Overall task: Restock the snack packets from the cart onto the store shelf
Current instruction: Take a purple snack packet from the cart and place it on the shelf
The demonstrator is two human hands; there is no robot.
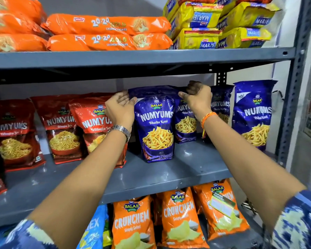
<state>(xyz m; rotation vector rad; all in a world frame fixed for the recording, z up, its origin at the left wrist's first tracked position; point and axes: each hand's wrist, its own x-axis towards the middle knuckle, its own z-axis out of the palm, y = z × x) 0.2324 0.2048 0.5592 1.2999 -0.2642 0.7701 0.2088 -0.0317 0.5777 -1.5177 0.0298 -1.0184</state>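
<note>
A glossy blue foil snack packet (155,126) printed with yellow sticks stands upright on the grey metal middle shelf (169,174), between the person's 2 raised hands. The left hand (121,108), with a silver wristwatch (121,131), pinches the packet's top left corner. The right hand (197,97), with an orange thread wristband (207,117), curls its fingers over the top right corner. Red foil snack packets (61,128) stand just left.

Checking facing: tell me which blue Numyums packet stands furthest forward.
The blue packet between both hands; the other blue ones sit further back.
</note>
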